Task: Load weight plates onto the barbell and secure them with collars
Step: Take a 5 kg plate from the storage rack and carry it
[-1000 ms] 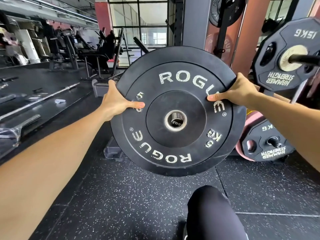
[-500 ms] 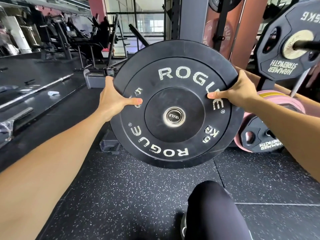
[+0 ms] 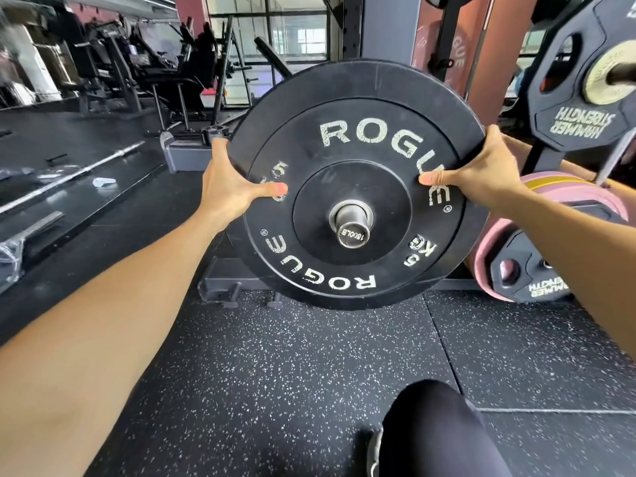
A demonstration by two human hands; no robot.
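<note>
Here the black Rogue bumper plate (image 3: 356, 187) is gripped at opposite rim edges by the left hand (image 3: 229, 189) and right hand (image 3: 481, 175), thumbs pressed on its face, with the barbell sleeve (image 3: 351, 226) threaded through its hub. Stiff, grippy rubber and modest weight are judged.

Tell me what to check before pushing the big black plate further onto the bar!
1. Both hands holding the plate: ok. The left hand and right hand each have a grip on opposite edges of the black Rogue plate, thumbs on its face.
2. Bar through the hole: ok. The barbell sleeve pokes out through the centre ring.
3. Plate all the way on: cannot tell. What lies behind the plate is hidden.
4. Fingers safe behind the plate: cannot tell. They wrap round the rim, out of sight.
5. Collar ready: not ok. No collar is on the sleeve or in either hand.
6. Leg out of the way: ok. The knee is below and nearer the camera than the plate.
</note>
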